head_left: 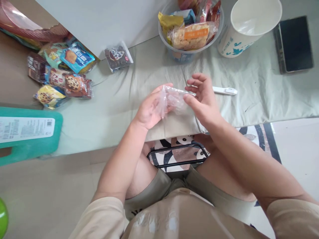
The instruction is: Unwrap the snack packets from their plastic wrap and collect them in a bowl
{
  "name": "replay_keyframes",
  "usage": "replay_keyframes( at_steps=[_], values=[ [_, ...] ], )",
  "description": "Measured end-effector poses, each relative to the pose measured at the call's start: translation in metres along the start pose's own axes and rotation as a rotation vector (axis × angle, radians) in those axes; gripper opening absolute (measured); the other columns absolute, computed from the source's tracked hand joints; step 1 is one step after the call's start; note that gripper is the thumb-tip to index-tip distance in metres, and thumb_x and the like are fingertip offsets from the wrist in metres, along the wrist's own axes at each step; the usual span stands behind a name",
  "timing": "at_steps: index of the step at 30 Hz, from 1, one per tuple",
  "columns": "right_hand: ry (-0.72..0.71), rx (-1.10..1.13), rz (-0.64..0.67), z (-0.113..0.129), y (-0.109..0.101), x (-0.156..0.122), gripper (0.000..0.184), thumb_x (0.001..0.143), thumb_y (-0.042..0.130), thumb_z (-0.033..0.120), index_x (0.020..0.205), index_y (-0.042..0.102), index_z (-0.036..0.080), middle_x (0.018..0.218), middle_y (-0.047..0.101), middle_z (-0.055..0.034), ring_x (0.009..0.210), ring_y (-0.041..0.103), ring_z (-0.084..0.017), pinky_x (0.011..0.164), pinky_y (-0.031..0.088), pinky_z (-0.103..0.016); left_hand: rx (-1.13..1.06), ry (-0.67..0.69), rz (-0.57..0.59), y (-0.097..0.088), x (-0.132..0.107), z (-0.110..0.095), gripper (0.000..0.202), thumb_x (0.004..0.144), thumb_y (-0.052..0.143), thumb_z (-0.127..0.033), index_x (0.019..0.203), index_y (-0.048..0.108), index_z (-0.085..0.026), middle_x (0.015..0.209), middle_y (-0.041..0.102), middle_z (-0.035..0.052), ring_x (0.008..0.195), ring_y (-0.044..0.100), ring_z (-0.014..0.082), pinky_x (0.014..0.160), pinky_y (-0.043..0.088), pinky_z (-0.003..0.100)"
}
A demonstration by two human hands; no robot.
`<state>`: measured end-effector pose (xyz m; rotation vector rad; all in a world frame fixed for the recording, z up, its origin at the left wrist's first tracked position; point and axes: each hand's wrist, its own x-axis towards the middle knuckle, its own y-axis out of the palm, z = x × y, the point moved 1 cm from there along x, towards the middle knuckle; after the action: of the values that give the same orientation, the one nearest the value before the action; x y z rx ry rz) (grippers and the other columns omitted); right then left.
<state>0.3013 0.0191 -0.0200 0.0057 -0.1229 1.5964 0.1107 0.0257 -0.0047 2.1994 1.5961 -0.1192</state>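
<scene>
A crumpled clear plastic bag (pixel 175 101) is held up between my hands, just above the cloth near the table's front edge. My left hand (pixel 151 108) is closed around its left side, the film partly covering the fingers. At the bag's right end, my right hand (pixel 203 99) has its thumb and fingers loosely curled about the plastic edge. A white, slim-handled tool (pixel 225 90) lies just behind my right hand, its other end hidden. Nothing can be made out inside the bag.
Behind my hands stand a clear bowl (pixel 181 56) of wrapped snacks and a white paper cup (pixel 245 36) with plastic inside. A phone-like black device (pixel 295 44) lies right. Leftward are a dark snack packet (pixel 118 56), several snack packets (pixel 78 84) and a green container (pixel 56 132).
</scene>
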Motion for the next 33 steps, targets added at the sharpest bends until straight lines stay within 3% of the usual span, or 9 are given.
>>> replay_keyframes(
  at_steps=[4, 6, 11, 15, 17, 22, 26, 29, 33],
  values=[
    [0.142, 0.018, 0.029, 0.002, 0.0, 0.003, 0.037, 0.082, 0.075, 0.033, 0.112, 0.054, 0.03, 0.09, 0.06, -0.0002, 0.076, 0.058, -0.016, 0.064, 0.05, -0.032, -0.095, -0.082, 0.036, -0.002, -0.002, -0.012, 0.07, 0.091, 0.041, -0.079, 0.117, 0.071, -0.02, 0.114, 0.078, 0.0098, 0.118, 0.073, 0.0307, 0.095, 0.062, 0.044],
    [0.144, 0.042, 0.04, 0.008, -0.003, 0.005, 0.033, 0.081, 0.072, 0.028, 0.109, 0.056, 0.03, 0.087, 0.059, 0.001, 0.069, 0.055, -0.014, 0.059, 0.045, -0.03, -0.1, -0.074, 0.056, -0.008, -0.002, -0.016, 0.079, 0.089, 0.036, -0.085, 0.11, 0.073, -0.019, 0.11, 0.079, 0.0118, 0.116, 0.074, 0.0327, 0.096, 0.062, 0.047],
    [0.259, 0.114, 0.372, 0.019, -0.01, 0.005, 0.042, 0.073, 0.075, 0.024, 0.112, 0.059, 0.025, 0.086, 0.067, 0.0002, 0.063, 0.056, -0.013, 0.053, 0.043, -0.029, -0.042, -0.165, 0.17, -0.024, 0.0, -0.017, 0.081, 0.078, 0.052, -0.089, 0.107, 0.075, -0.017, 0.112, 0.08, 0.0181, 0.114, 0.076, 0.0373, 0.094, 0.063, 0.051],
    [0.263, 0.12, 0.361, 0.019, -0.009, 0.004, 0.048, 0.072, 0.08, 0.027, 0.115, 0.059, 0.025, 0.087, 0.071, -0.0004, 0.071, 0.065, -0.017, 0.057, 0.05, -0.03, 0.096, -0.202, 0.339, -0.019, -0.002, -0.014, 0.055, 0.069, 0.087, -0.056, 0.106, 0.077, -0.016, 0.107, 0.082, 0.0137, 0.098, 0.079, 0.029, 0.086, 0.063, 0.04],
    [0.237, 0.136, 0.303, 0.015, -0.01, 0.005, 0.048, 0.074, 0.081, 0.031, 0.117, 0.059, 0.028, 0.09, 0.071, -0.0005, 0.075, 0.067, -0.019, 0.061, 0.053, -0.032, 0.194, -0.212, 0.364, -0.014, -0.006, -0.013, 0.038, 0.067, 0.09, -0.035, 0.099, 0.078, -0.018, 0.099, 0.082, 0.0072, 0.089, 0.078, 0.0224, 0.082, 0.061, 0.034],
    [0.115, 0.107, -0.007, -0.004, -0.019, 0.013, 0.047, 0.084, 0.078, 0.05, 0.121, 0.055, 0.032, 0.118, 0.068, -0.0048, 0.099, 0.069, -0.021, 0.079, 0.059, -0.036, 0.204, -0.203, 0.213, -0.008, -0.009, -0.009, 0.03, 0.068, 0.084, -0.019, 0.097, 0.078, -0.016, 0.084, 0.08, 0.004, 0.076, 0.076, 0.0182, 0.071, 0.059, 0.029],
    [0.212, 0.306, -0.008, -0.006, -0.01, 0.012, 0.061, 0.078, 0.073, 0.074, 0.116, 0.054, 0.03, 0.122, 0.067, -0.0059, 0.107, 0.069, -0.023, 0.092, 0.059, -0.041, 0.041, -0.01, -0.025, -0.006, 0.001, 0.004, 0.044, 0.066, 0.09, -0.027, 0.106, 0.075, -0.018, 0.093, 0.082, 0.0043, 0.086, 0.078, 0.02, 0.077, 0.061, 0.029],
    [0.256, 0.311, 0.09, 0.003, 0.004, 0.005, 0.061, 0.071, 0.084, 0.066, 0.111, 0.058, 0.028, 0.11, 0.07, -0.0043, 0.101, 0.068, -0.021, 0.089, 0.058, -0.037, -0.004, 0.124, -0.066, 0.0, 0.008, 0.013, 0.051, 0.063, 0.095, -0.036, 0.106, 0.074, -0.019, 0.097, 0.082, 0.0043, 0.091, 0.078, 0.0202, 0.082, 0.063, 0.029],
    [0.247, 0.185, 0.048, 0.012, 0.011, 0.001, 0.029, 0.081, 0.08, 0.043, 0.088, 0.059, 0.024, 0.078, 0.061, 0.002, 0.071, 0.058, -0.013, 0.068, 0.049, -0.029, -0.025, 0.126, -0.02, 0.007, 0.009, 0.014, 0.049, 0.063, 0.096, -0.034, 0.105, 0.075, -0.019, 0.101, 0.082, 0.0037, 0.092, 0.078, 0.0197, 0.085, 0.062, 0.029]
  ],
)
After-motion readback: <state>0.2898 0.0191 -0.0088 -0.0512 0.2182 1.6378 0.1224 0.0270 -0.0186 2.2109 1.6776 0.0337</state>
